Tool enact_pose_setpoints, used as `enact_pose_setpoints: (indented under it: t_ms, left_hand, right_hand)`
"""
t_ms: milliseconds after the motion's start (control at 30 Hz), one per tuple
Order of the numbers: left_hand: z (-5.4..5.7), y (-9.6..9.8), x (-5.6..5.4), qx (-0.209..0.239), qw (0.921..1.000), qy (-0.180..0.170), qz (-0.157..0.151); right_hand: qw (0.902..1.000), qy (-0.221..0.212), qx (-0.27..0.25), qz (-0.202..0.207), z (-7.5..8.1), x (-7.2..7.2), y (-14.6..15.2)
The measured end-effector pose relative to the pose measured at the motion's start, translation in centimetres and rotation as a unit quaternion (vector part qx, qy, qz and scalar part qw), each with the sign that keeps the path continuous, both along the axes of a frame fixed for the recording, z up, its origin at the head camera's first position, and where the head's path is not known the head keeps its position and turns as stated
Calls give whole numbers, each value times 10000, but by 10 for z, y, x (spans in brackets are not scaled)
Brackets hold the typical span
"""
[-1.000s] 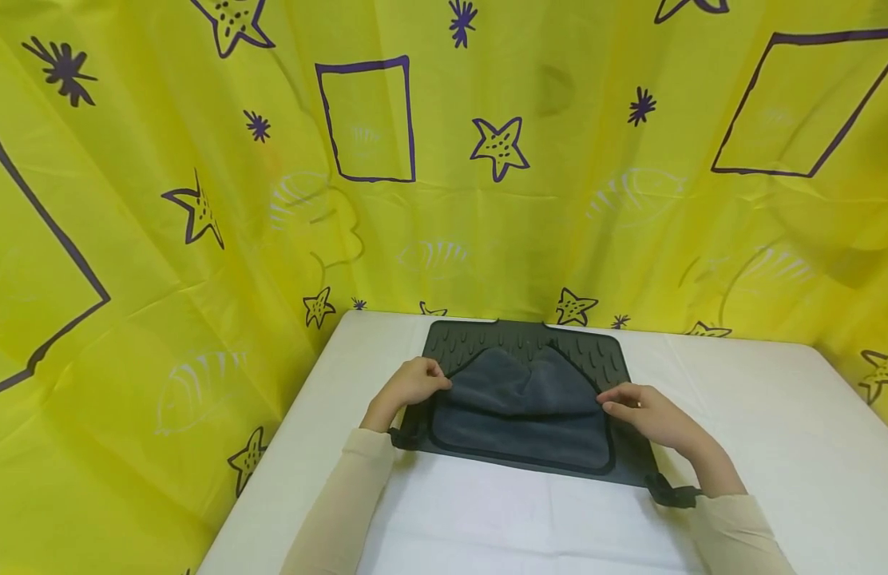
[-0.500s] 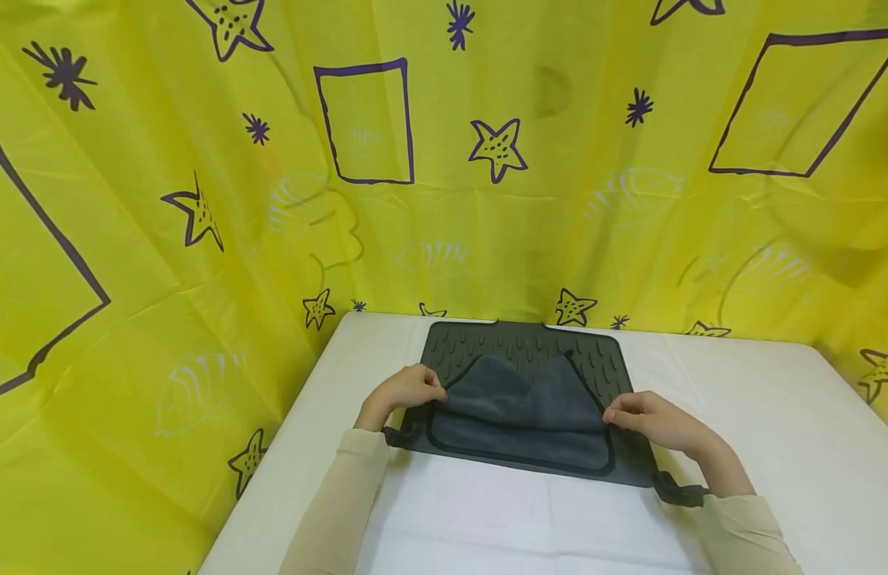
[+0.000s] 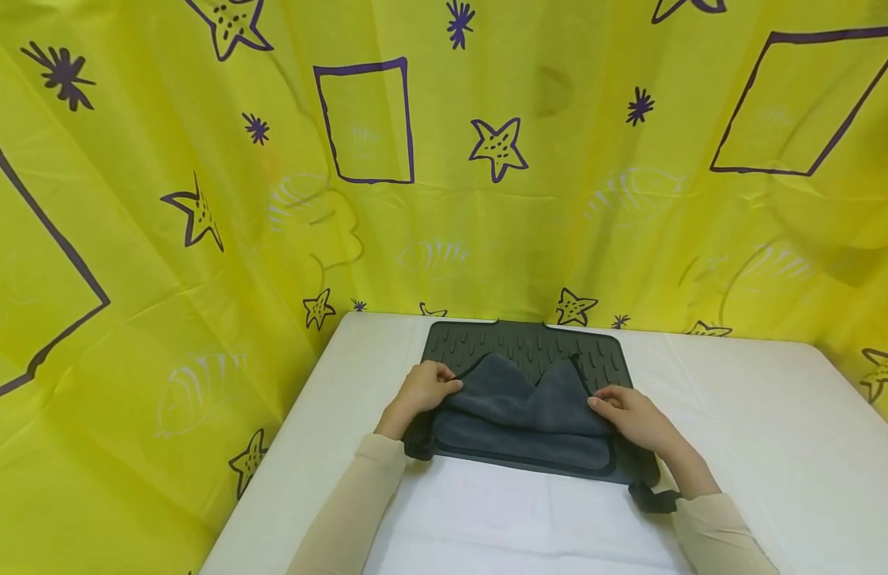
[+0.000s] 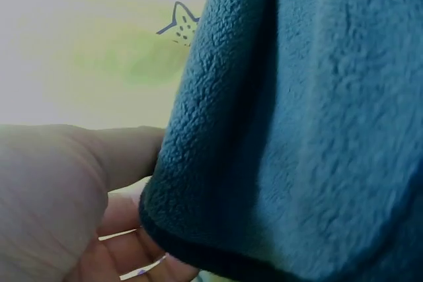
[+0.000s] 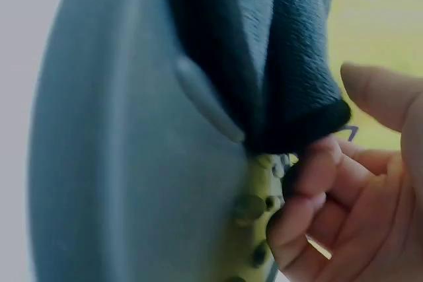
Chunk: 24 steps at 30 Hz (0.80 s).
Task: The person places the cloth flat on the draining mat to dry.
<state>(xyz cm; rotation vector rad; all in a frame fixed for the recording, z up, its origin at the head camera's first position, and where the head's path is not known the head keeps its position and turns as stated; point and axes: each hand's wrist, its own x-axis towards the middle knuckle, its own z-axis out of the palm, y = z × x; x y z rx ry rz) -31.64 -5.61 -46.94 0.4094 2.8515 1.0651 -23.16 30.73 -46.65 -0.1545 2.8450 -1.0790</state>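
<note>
From my remote station, I locate the cloth [image 3: 497,399] on the dark mat [image 3: 523,339], covering the middle and near part of it. The cloth is blue-grey, with black trim along its border. Its near portion lies flat, just inside the mat's near edge. Its far portion is raised in two peaks, with a dip between them.

Left hand [image 3: 424,387]: I read a pinch grip. The thumb and fingers are closed on the left edge of the cloth; in the left wrist view, the thumb meets the fleecy side and the fingers reach behind the trim.

Right hand [image 3: 634,415]: I read the fingers as curled at the right edge of the cloth, holding it. In the right wrist view, a fingertip bears on the trim from below, and the thumb tip is just beside it; I cannot tell how firm the hold is.

Both arms wear beige sleeves [image 3: 350,511]. The mat rests on the white table [image 3: 746,431], at its far side, near the yellow curtain [image 3: 516,224], which bears purple starfish outlines.
</note>
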Motion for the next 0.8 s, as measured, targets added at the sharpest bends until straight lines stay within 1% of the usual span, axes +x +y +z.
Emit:
enact_pose_setpoints:
  t_ms: [100,200,333,467,567,733,800]
  left_hand:
    - [1,1,1,105,9999,87,44]
    - [4,-1,1,214,9997,143,13]
    - [9,-7,0,292,9995,56,-129]
    - [13,-17,-3,236,9990,-132,-369]
    - [15,-24,-5,174,9976,-340,-570]
    - [20,-33,-6,31,9937,-596,-946]
    - [22,-36,-5,25,9916,-690,-1092]
  right_hand:
    - [9999,45,61,-99,-1,0,-2]
    - [9999,45,39,-116,-2,-1,-2]
    - [9999,-78,-47,-102,-1,-1,1]
    - [9997,-168,-149,-11,1,0,5]
    - [9994,-251,-216,115,5,2,9]
    - [9979,-505,-268,303,9,4,16]
    - [9965,-594,-357,457,9,4,19]
